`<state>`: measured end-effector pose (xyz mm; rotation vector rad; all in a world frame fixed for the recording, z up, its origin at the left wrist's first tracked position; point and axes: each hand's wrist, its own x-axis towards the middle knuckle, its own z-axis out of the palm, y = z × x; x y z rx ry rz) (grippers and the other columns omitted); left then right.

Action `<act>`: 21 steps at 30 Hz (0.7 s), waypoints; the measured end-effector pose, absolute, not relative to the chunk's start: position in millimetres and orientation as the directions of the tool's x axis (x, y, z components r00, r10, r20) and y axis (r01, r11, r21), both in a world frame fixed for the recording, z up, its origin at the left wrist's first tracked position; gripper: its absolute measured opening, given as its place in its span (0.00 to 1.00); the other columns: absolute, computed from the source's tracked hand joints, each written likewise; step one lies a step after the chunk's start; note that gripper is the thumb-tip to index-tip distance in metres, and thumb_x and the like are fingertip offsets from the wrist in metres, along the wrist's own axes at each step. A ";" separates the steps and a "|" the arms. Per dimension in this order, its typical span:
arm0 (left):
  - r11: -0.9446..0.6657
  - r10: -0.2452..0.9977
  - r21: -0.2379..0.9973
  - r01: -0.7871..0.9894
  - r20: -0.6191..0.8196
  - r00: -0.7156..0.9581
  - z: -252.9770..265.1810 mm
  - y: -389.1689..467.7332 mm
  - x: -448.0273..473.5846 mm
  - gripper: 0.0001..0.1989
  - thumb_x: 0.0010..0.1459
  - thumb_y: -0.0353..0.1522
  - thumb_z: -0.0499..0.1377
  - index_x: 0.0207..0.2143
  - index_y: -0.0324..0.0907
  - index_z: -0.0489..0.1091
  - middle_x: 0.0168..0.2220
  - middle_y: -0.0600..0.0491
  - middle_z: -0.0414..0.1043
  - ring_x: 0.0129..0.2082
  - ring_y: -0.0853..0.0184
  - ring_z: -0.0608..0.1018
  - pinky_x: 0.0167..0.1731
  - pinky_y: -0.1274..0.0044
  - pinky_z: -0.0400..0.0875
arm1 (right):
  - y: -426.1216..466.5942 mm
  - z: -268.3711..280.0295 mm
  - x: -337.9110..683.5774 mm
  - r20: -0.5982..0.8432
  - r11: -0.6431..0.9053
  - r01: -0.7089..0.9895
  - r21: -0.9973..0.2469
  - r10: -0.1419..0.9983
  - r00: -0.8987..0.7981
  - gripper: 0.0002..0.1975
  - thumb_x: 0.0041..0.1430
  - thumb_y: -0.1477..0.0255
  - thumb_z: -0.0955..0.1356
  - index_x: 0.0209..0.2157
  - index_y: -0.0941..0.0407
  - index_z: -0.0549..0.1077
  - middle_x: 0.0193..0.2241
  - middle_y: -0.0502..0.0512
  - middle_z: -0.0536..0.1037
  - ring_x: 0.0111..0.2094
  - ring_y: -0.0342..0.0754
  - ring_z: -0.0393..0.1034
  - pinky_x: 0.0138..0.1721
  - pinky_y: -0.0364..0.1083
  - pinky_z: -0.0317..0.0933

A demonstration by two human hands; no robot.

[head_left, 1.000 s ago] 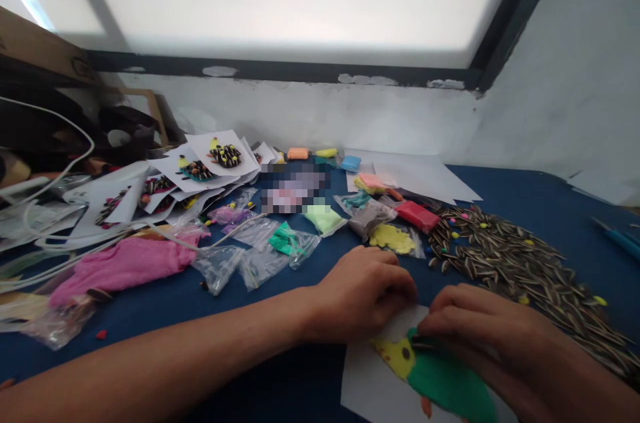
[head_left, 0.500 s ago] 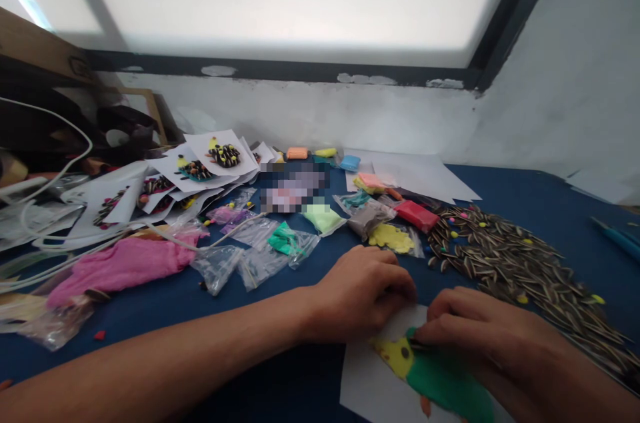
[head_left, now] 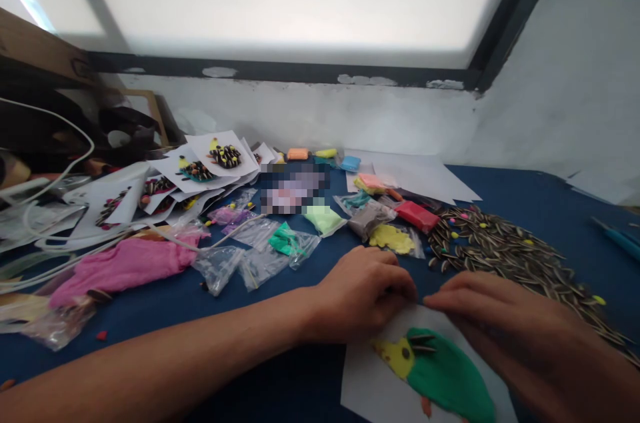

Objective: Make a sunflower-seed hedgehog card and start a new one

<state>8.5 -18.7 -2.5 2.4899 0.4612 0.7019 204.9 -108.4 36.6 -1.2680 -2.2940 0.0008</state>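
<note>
Blue table (head_left: 520, 190) underneath everything. Seed pile (head_left: 530, 263), dotted with bright beads, spreads beyond and right of the sheet (head_left: 360, 386). Stack of decorated papers (head_left: 197, 146) far off, beyond and left of the sheet; blank paper (head_left: 420, 176) straight beyond it. Pink clay (head_left: 127, 263) well left of the sheet. Clear bags (head_left: 217, 270), red packet (head_left: 417, 216) and yellow clay (head_left: 390, 238) on the far side of the sheet. Red scrap (head_left: 101, 336) well to its left.

In the way: left hand (head_left: 363, 293) covers the sheet's far left corner, fingers curled together; cannot tell if they pinch the paper. Right hand (head_left: 500, 316) lies along the sheet's right edge, fingers together, tips near the far edge; cannot tell if anything is in them.

Figure sits mid-sheet, slantwise: smooth green body (head_left: 450, 376), yellow head (head_left: 397, 356) towards the sheet's left, orange foot (head_left: 425, 406) below, a few dark striped seeds (head_left: 423, 343) behind the head, dark eye (head_left: 406, 353).
</note>
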 end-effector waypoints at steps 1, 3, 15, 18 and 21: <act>-0.812 0.443 0.554 0.183 0.382 0.811 -1.9 -18.8 8.5 0.06 0.58 0.25 0.60 0.35 0.39 0.77 0.32 0.52 0.73 0.32 0.69 0.73 0.35 0.77 0.62 | -105.5 37.4 209.7 0.498 0.539 0.822 -0.184 0.772 -0.394 0.12 0.62 0.74 0.63 0.38 0.50 0.77 0.33 0.52 0.81 0.32 0.46 0.78 0.28 0.40 0.71; -0.809 0.446 0.557 0.189 0.370 0.815 -0.4 -19.2 8.5 0.06 0.58 0.24 0.60 0.34 0.40 0.77 0.32 0.53 0.73 0.32 0.69 0.73 0.35 0.77 0.63 | -99.1 36.9 220.6 0.561 0.457 0.885 -0.092 0.758 -0.333 0.12 0.63 0.69 0.62 0.37 0.52 0.78 0.34 0.54 0.81 0.33 0.50 0.78 0.28 0.45 0.71; -0.804 0.457 0.558 0.207 0.356 0.815 0.6 -19.8 8.4 0.07 0.57 0.24 0.59 0.34 0.40 0.77 0.33 0.52 0.74 0.33 0.68 0.74 0.37 0.76 0.64 | -72.3 14.1 235.1 0.344 0.375 0.926 -0.040 0.876 -0.340 0.14 0.64 0.69 0.62 0.35 0.54 0.78 0.35 0.58 0.75 0.36 0.52 0.70 0.36 0.51 0.66; -0.803 0.458 0.560 0.204 0.361 0.812 0.2 -19.5 8.5 0.07 0.57 0.24 0.59 0.34 0.40 0.77 0.33 0.52 0.74 0.33 0.68 0.74 0.36 0.77 0.64 | -68.8 17.1 232.8 0.322 0.376 0.926 -0.041 0.882 -0.344 0.13 0.64 0.69 0.62 0.29 0.54 0.75 0.32 0.57 0.73 0.35 0.52 0.69 0.35 0.51 0.65; -0.801 0.463 0.557 0.220 0.343 0.817 0.5 -19.7 8.1 0.07 0.57 0.25 0.59 0.34 0.41 0.77 0.33 0.52 0.74 0.33 0.68 0.74 0.37 0.77 0.64 | -69.3 19.4 230.7 0.329 0.367 0.929 -0.057 0.885 -0.330 0.13 0.64 0.69 0.61 0.30 0.55 0.73 0.31 0.57 0.74 0.35 0.53 0.69 0.35 0.52 0.64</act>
